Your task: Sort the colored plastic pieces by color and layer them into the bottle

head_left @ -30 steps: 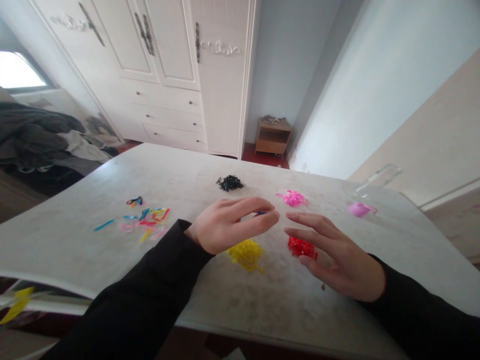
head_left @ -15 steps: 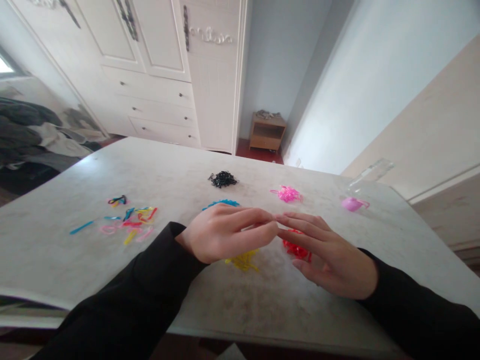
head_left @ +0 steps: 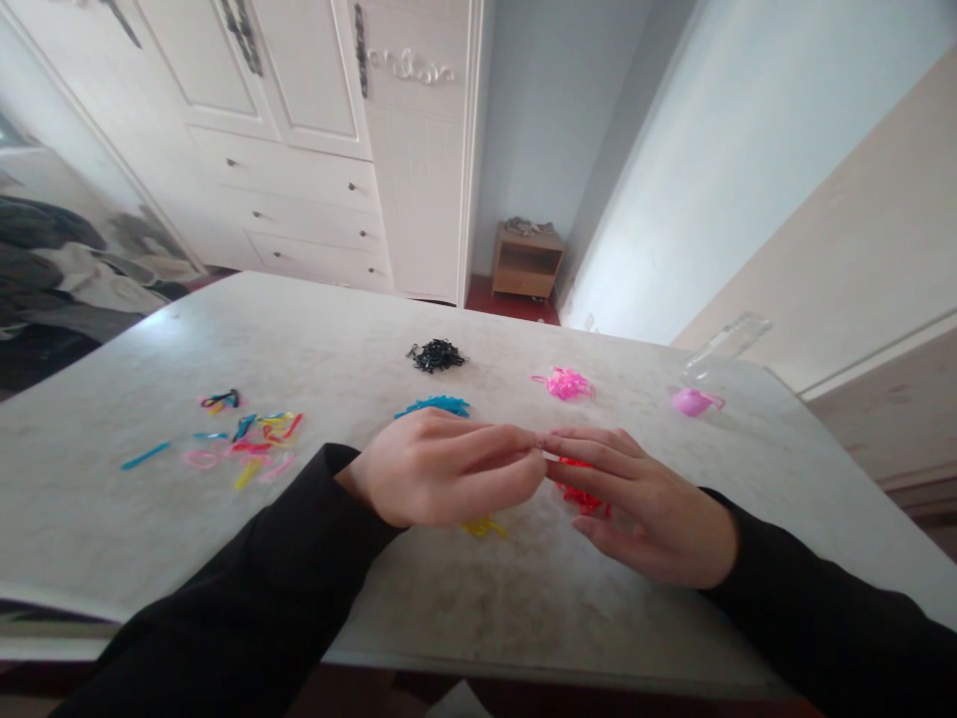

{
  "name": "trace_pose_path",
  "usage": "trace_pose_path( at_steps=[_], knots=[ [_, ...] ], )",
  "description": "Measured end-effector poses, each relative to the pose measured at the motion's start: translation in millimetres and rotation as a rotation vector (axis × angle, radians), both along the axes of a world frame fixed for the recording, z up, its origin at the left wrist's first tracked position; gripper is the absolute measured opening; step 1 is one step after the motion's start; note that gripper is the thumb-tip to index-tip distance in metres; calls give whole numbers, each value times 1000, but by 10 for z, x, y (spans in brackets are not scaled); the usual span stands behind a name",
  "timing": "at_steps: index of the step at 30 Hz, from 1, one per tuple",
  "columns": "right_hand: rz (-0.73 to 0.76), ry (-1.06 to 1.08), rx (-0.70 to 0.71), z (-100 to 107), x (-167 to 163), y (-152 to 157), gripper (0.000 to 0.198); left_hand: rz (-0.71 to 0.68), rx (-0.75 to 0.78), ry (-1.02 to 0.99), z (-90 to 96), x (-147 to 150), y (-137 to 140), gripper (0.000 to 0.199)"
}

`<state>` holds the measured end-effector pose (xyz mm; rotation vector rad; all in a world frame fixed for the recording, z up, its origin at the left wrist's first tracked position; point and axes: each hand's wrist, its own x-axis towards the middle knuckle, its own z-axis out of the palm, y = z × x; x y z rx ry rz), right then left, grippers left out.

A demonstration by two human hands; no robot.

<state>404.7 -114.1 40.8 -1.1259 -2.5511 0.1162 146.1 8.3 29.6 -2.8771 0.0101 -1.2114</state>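
My left hand point(head_left: 449, 471) hovers above the table with thumb and fingers pinched together; whatever sits in the pinch is too small to make out. Its fingertips meet those of my right hand point(head_left: 654, 511), whose fingers are stretched out and apart. Under the right fingers lies a pile of red rubber bands point(head_left: 577, 499). Yellow rubber bands point(head_left: 485, 527) are partly covered by my left hand. Just beyond that hand is a blue pile of bands point(head_left: 441, 405). Farther back are black bands point(head_left: 438, 356) and pink bands point(head_left: 566, 384).
Loose bands of mixed colours, among them a yellow band point(head_left: 247, 473), lie scattered on the left of the pale table point(head_left: 568, 618). At the right a clear bottle-like container point(head_left: 724, 349) lies by a pink cap-like piece point(head_left: 694, 402). A white wardrobe point(head_left: 419, 189) stands behind.
The view has shifted slightly, so the table things sit a little farther left. Both hands keep nearly the same pose, fingertips together.
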Motion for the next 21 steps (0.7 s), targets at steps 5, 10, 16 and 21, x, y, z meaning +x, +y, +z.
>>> trace_pose_path(
  at_steps=[5, 10, 16, 21],
  knots=[
    [38, -6, 4, 32, -13, 11, 70, -33, 112, -52, 15, 4, -24, 22],
    [44, -7, 16, 57, -21, 7, 67, -63, 111, -68, 64, -17, 3, 21],
    [-16, 36, 29, 80, -34, -9, 59, -21, 59, -88, 96, -82, 65, 18],
    [-326, 88, 113, 37, 126, 125, 45, 234, -317, -547, 51, -73, 165, 15]
  ],
)
